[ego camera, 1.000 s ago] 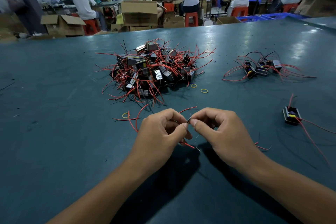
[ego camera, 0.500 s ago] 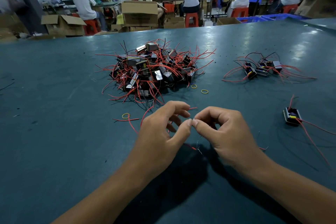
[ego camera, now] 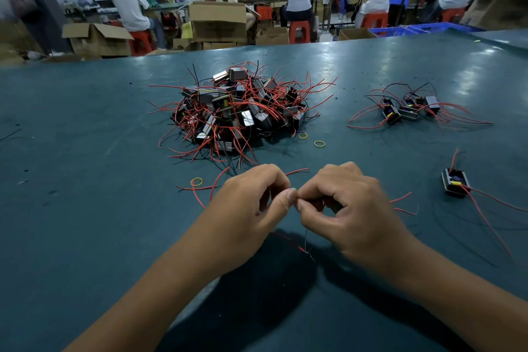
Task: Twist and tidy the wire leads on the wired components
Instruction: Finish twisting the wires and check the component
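My left hand [ego camera: 251, 203] and my right hand [ego camera: 345, 208] meet thumb to thumb low over the green table [ego camera: 85, 208]. Both pinch thin wire leads [ego camera: 306, 246] of one component, whose body is hidden under my fingers. Red leads [ego camera: 211, 188] of it trail out to the left and right of my hands. A big heap of black wired components [ego camera: 237, 114] with red leads lies beyond my hands. A small group of components [ego camera: 405, 108] lies at the right, and a single one [ego camera: 455, 183] sits nearer on the right.
Yellow rubber bands lie on the table: one [ego camera: 196, 181] left of my hands, two [ego camera: 319, 143] by the heap. Beyond the far table edge stand cardboard boxes [ego camera: 218, 21], red stools and several seated people at benches.
My hands have shifted slightly away from me and my left fingers have curled in closer; the fingertips keep working the leads. The piles have not moved.
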A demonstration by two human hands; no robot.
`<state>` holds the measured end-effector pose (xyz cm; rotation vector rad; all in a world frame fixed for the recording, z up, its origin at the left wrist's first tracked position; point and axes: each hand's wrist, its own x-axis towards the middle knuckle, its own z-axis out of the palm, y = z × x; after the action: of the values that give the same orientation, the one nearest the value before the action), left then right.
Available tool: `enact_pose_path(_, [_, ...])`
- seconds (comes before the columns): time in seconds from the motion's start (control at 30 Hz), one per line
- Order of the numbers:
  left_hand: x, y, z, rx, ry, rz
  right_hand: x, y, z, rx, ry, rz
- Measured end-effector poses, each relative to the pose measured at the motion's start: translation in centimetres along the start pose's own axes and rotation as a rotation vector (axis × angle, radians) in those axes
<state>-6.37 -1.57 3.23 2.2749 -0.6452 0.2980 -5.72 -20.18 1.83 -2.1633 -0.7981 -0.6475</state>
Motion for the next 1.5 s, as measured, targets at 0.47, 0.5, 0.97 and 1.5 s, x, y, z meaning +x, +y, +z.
enact_pose_path(0.47, [-0.2, -0.3, -1.0, -0.069, -0.194, -0.052, 0.0, 0.4, 0.0, 0.023, -0.055, -0.074])
enact_pose_path(0.5, [-0.2, -0.3, -1.1, -0.071, -0.194, -0.051, 0.0, 0.4, 0.1, 0.021, -0.058, -0.073])
enact_pose_path(0.97, [-0.3, 0.0, -1.1, -0.229, -0.192, -0.188, 0.1, 0.3, 0.2, 0.018, -0.053, -0.118])
enact_pose_path(1.5, [-0.1, -1.7, -1.5, -0.007, 0.102, 0.361, -0.1, 0.9, -0.1, 0.393, -0.117, 0.011])
